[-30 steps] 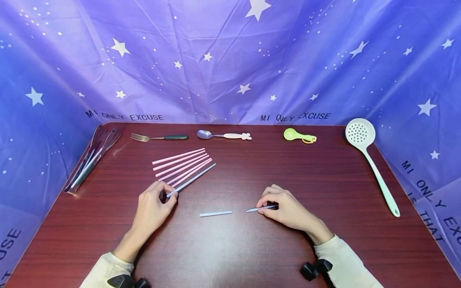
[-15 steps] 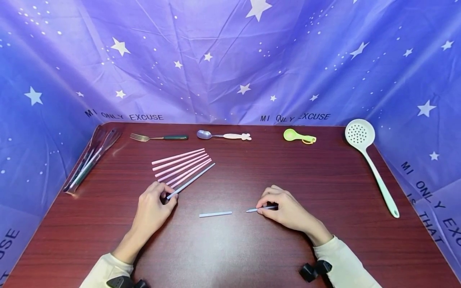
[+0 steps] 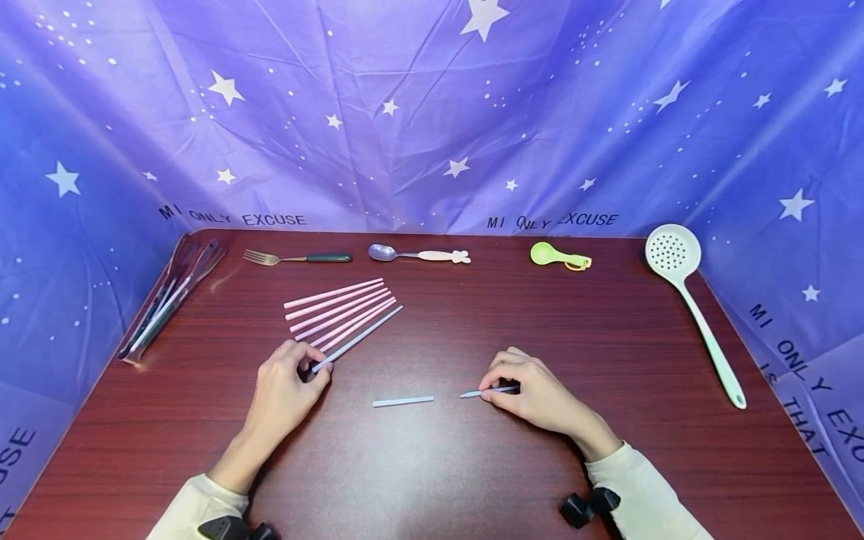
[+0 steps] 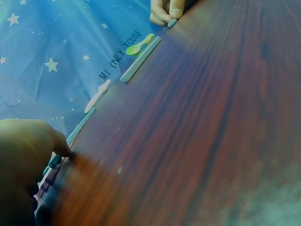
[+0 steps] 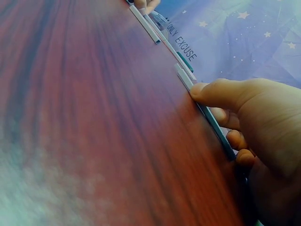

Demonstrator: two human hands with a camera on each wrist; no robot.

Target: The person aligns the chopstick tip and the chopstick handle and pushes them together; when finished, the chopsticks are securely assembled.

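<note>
My left hand (image 3: 286, 381) pinches the near end of a long, thin, pale blue stick (image 3: 364, 334), which slants up to the right. Several pink sticks (image 3: 335, 293) lie fanned out just beyond it. My right hand (image 3: 533, 388) holds a short blue stick (image 3: 472, 394) between thumb and fingers, its narrower tip pointing left; the far part is hidden in the hand. Between the hands a loose short blue stick (image 3: 403, 402) lies on the table. In the right wrist view, the fingers curl beside the held stick (image 5: 214, 121), low over the wood.
Along the back of the dark red table (image 3: 445, 480) lie a fork (image 3: 297, 258), a spoon (image 3: 418, 255) with a rabbit-shaped handle and green measuring spoons (image 3: 559, 255). A slotted skimmer (image 3: 702, 315) is at right, a clear pouch of utensils (image 3: 169, 304) at left. Starry cloth (image 3: 418, 142) encloses the table.
</note>
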